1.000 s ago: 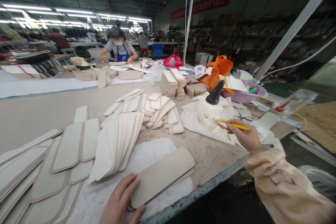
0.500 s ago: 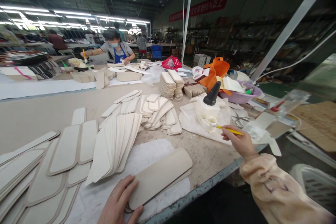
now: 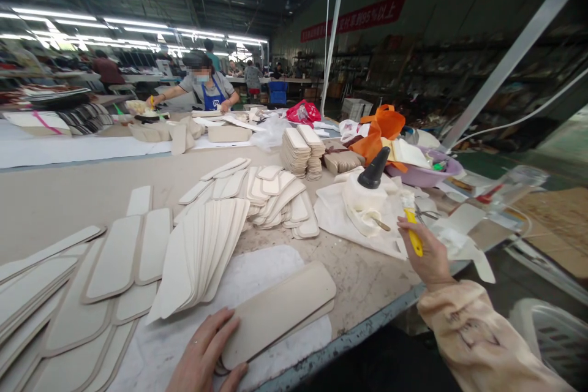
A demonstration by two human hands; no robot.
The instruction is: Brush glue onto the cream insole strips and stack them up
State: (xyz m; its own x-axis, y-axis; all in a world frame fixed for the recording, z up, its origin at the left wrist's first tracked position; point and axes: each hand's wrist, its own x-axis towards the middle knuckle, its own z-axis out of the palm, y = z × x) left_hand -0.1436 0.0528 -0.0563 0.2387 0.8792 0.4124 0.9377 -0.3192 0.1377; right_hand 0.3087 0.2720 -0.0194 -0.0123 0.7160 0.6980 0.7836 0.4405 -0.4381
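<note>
Right hand (image 3: 430,255): thumb and fingers closed round the yellow handle of a brush (image 3: 415,239). Brush stands steeply, bristles up beyond the fingertips, just right of the white tub (image 3: 361,196) and apart from it. Left hand (image 3: 204,349): loose, fingers and thumb spread, touching the left end of a beige panel (image 3: 282,309), which extends rightward from it over a white sheet (image 3: 271,252) on the table (image 3: 358,285).

Counts. Brush in hand: 1. Tub: 1, with 1 black cone (image 3: 374,168) on top and 1 brown stick (image 3: 381,224) jutting from its front. Beneath the beige panel: at least 1 more edge shows. Upright stacks (image 3: 295,156), left of and beyond the tub: 2, side by side. Fan of white pieces (image 3: 202,257), beyond the left hand: 1 (pieces overlap too much for an honest tally). Purple bowl (image 3: 427,179): 1. Orange bag (image 3: 388,118): 1. Co-worker (image 3: 214,97) in blue apron, far side: 1, one arm stretched sideways.
</note>
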